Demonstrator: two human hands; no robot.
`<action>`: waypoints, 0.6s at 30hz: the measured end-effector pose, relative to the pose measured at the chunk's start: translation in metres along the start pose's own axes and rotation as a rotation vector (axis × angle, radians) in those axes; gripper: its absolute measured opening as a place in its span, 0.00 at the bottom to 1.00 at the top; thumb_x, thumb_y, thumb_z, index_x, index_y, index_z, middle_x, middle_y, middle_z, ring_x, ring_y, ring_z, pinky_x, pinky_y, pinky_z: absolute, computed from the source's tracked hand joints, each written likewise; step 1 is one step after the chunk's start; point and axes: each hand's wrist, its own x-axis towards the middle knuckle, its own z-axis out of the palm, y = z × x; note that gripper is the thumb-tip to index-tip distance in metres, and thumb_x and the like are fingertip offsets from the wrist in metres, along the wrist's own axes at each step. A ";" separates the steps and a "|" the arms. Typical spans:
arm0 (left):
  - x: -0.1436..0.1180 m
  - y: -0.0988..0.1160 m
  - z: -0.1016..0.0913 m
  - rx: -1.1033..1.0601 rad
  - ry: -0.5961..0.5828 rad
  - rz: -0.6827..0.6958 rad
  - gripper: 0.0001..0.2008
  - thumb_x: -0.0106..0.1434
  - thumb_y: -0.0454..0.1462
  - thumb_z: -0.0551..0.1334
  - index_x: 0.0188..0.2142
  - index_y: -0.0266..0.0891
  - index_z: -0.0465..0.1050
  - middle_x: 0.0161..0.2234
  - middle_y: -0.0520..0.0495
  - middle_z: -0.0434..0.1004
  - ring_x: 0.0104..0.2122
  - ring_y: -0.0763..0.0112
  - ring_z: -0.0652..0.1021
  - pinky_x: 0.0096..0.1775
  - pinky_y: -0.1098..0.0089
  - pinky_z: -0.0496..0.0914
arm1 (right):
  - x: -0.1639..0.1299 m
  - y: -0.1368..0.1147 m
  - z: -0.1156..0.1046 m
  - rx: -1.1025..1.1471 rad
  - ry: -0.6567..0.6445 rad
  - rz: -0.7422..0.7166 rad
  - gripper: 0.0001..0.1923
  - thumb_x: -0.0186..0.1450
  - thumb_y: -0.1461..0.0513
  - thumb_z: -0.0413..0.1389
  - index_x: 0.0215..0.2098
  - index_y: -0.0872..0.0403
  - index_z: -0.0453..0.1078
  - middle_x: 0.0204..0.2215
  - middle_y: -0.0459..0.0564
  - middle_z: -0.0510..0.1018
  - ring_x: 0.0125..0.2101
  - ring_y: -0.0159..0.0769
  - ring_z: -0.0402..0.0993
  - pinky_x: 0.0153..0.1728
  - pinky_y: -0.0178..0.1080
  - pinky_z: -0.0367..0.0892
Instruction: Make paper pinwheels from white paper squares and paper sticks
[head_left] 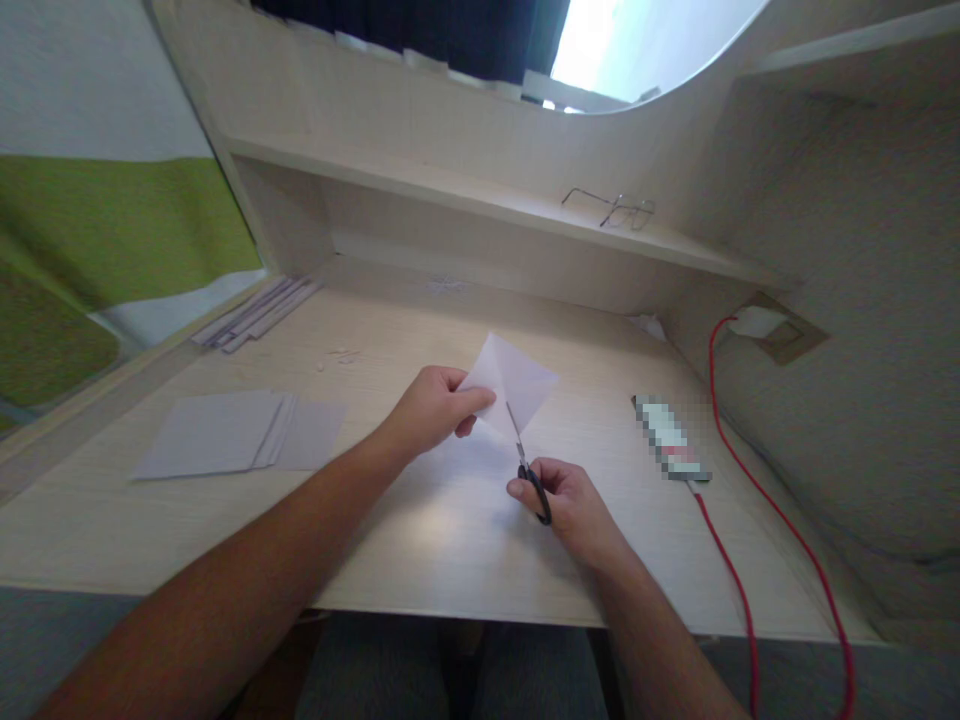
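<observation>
- Head view: my left hand (435, 405) pinches a folded white paper (517, 385) by its left corner, holding it up above the tabletop (420, 540).
- My right hand (574, 505) is closed through the black handles of the scissors (527, 462); the blades point up into the paper's lower edge.
- Risk, as I judge it: my left fingertips (480, 400) sit just beside the blades, so a slip could nick them. The paper, held at one corner only, could twist and the cut wander.
- The paper lies between both hands, above and ahead of the right one.
- A stack of sheets (240, 435) rests well to the left.
</observation>
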 end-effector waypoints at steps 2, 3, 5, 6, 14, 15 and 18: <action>0.000 -0.001 0.000 0.000 0.000 -0.001 0.17 0.56 0.43 0.63 0.15 0.38 0.67 0.14 0.52 0.67 0.17 0.75 0.63 0.24 0.70 0.56 | 0.000 0.000 0.000 0.000 0.002 0.005 0.21 0.58 0.49 0.67 0.23 0.53 0.64 0.21 0.40 0.64 0.23 0.29 0.56 0.27 0.37 0.51; 0.000 -0.002 0.000 0.000 0.001 0.001 0.17 0.56 0.43 0.63 0.15 0.38 0.67 0.14 0.52 0.67 0.17 0.75 0.63 0.24 0.70 0.56 | 0.000 0.000 0.000 0.000 0.002 0.008 0.21 0.58 0.49 0.67 0.24 0.53 0.65 0.21 0.40 0.64 0.23 0.29 0.56 0.26 0.37 0.51; 0.000 -0.002 0.000 0.001 -0.001 0.010 0.17 0.56 0.43 0.63 0.15 0.38 0.67 0.14 0.52 0.67 0.17 0.75 0.63 0.24 0.70 0.55 | 0.000 0.001 0.000 0.005 -0.002 0.012 0.21 0.59 0.49 0.67 0.24 0.53 0.65 0.21 0.40 0.64 0.23 0.29 0.56 0.26 0.37 0.51; 0.000 -0.001 0.000 0.003 -0.003 0.014 0.17 0.56 0.43 0.63 0.15 0.38 0.67 0.14 0.52 0.67 0.17 0.76 0.63 0.24 0.70 0.55 | 0.000 0.002 0.000 0.009 -0.003 0.012 0.21 0.59 0.49 0.67 0.24 0.53 0.65 0.21 0.40 0.64 0.23 0.29 0.56 0.26 0.37 0.52; -0.002 0.001 0.002 0.020 -0.018 0.010 0.17 0.55 0.43 0.63 0.15 0.38 0.67 0.14 0.52 0.67 0.17 0.76 0.63 0.24 0.70 0.55 | 0.000 0.002 -0.001 0.019 0.000 0.010 0.21 0.59 0.49 0.67 0.24 0.53 0.66 0.21 0.41 0.65 0.24 0.30 0.57 0.27 0.37 0.53; -0.002 0.001 0.001 0.021 -0.015 0.012 0.17 0.56 0.43 0.63 0.15 0.38 0.67 0.14 0.52 0.67 0.17 0.75 0.63 0.24 0.70 0.56 | 0.000 0.002 -0.001 0.025 -0.004 0.008 0.21 0.59 0.49 0.67 0.24 0.53 0.66 0.21 0.41 0.65 0.24 0.30 0.57 0.27 0.37 0.53; -0.001 0.000 0.001 0.011 -0.020 0.021 0.17 0.56 0.43 0.63 0.15 0.39 0.67 0.14 0.52 0.67 0.18 0.75 0.64 0.25 0.70 0.56 | 0.000 0.001 -0.001 0.038 -0.004 0.004 0.21 0.58 0.49 0.67 0.24 0.53 0.66 0.21 0.41 0.65 0.24 0.30 0.57 0.27 0.37 0.52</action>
